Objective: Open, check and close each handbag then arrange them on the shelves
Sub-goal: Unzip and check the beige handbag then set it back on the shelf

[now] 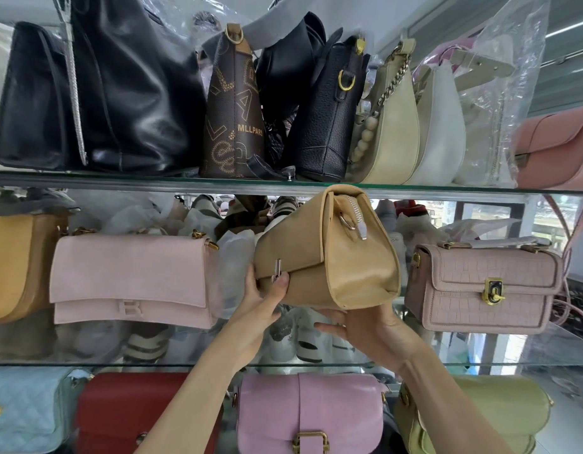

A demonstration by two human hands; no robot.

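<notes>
Tan handbag (326, 250) gripped by left hand (262, 301), resting on right hand's (365, 326) flat fingers.

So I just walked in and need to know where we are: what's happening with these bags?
A person is holding a tan handbag in front of the middle glass shelf, in the gap between a pale pink flap bag and a pink croc-textured bag. The left hand grips its front, thumb by the silver clasp; the right hand supports it from below. Flap and top zipper look closed.
</notes>
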